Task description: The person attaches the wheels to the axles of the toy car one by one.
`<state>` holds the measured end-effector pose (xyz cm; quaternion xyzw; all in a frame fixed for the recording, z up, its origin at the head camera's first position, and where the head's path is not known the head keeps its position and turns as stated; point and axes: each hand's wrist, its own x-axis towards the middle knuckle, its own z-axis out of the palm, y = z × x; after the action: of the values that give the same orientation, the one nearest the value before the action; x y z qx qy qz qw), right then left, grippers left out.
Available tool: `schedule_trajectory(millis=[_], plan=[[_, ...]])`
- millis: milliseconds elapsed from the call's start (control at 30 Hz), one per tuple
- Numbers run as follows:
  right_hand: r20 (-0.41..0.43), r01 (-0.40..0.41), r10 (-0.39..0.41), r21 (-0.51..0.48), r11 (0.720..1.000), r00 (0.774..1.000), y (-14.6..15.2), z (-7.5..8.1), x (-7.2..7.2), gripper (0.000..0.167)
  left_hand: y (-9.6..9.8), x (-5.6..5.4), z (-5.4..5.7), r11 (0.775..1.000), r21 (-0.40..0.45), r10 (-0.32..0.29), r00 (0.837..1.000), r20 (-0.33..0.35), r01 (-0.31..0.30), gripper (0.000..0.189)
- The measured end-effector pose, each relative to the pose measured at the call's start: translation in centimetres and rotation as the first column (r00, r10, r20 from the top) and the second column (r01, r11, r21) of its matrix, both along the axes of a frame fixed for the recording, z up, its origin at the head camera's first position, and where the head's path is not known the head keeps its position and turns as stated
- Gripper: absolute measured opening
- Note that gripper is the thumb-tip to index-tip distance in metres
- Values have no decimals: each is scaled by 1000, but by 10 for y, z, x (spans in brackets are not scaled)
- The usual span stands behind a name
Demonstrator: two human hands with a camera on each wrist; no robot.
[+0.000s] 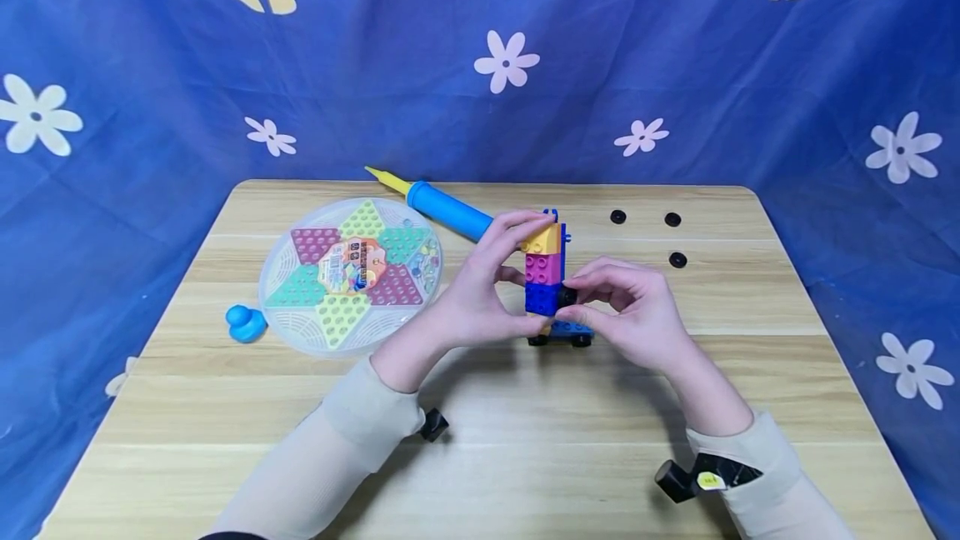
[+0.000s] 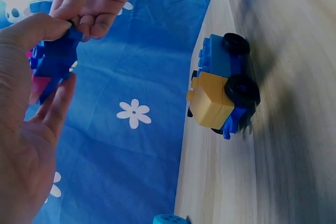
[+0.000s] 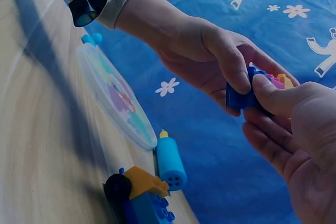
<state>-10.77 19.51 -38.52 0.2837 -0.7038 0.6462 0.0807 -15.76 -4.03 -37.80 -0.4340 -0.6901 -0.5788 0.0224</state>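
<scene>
My left hand (image 1: 468, 294) grips a toy brick car (image 1: 542, 268), raised over the table with yellow, pink and blue bricks along a blue base. From the other side my right hand (image 1: 637, 307) pinches a small black wheel (image 1: 567, 297) against the car's blue end. In the right wrist view the thumbs meet at the blue brick (image 3: 241, 98), and the wheel is hidden by the fingers. Below the hands stands a second toy car (image 2: 215, 59) on black wheels, with a yellow block (image 2: 210, 100) and a blue one.
Three loose black wheels (image 1: 672, 219) lie toward the back right. A blue pump (image 1: 450, 210) with a yellow nozzle lies behind the left hand. A round Chinese checkers board (image 1: 300, 327) is at left, beside a small blue toy (image 1: 245, 324). Blue cloth (image 1: 420, 65) hangs behind the table.
</scene>
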Motion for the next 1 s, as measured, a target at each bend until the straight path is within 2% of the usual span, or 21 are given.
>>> schedule_trajectory(millis=[133,233,800,1000], plan=[[-9,12,-11,19,1000,1000,-1,-2,0,36,0,1,0,998,-55,30,1000,5,-30,110],[-9,9,-9,23,1000,1000,-1,-4,-1,38,0,1,-1,997,-66,38,999,13,-37,110],[-6,4,-4,31,1000,1000,1,-8,-1,37,-1,1,-4,998,-55,24,999,24,-22,111],[54,-17,19,-47,999,998,5,-11,-3,34,-1,2,-4,1000,-8,-7,999,46,7,111]])
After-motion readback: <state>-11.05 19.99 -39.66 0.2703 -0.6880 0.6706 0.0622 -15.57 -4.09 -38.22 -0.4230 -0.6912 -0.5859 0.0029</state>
